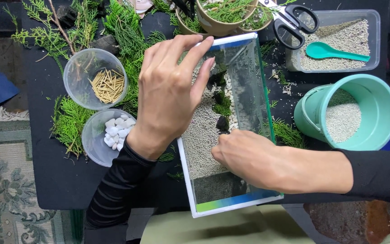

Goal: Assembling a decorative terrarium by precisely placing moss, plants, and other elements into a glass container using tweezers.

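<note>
A clear rectangular glass tank point(260, 97) with white edging lies on the black table. Inside it are pale grit point(202, 135), a line of white pebbles, dark stones and moss clumps point(222, 106). My left hand point(168, 92) rests on the tank's left wall, fingers reaching to the far rim. My right hand point(249, 158) reaches into the tank from the right, fingertips pinched at a small dark stone point(222, 123) on the grit.
Left of the tank stand a clear cup of small sticks point(107, 85) and a clear cup of white pebbles point(116, 132) among green cypress sprigs point(68, 119). On the right are a teal bucket of grit point(353, 113), a clear tub with a teal spoon point(335, 51), and black scissors point(290, 22).
</note>
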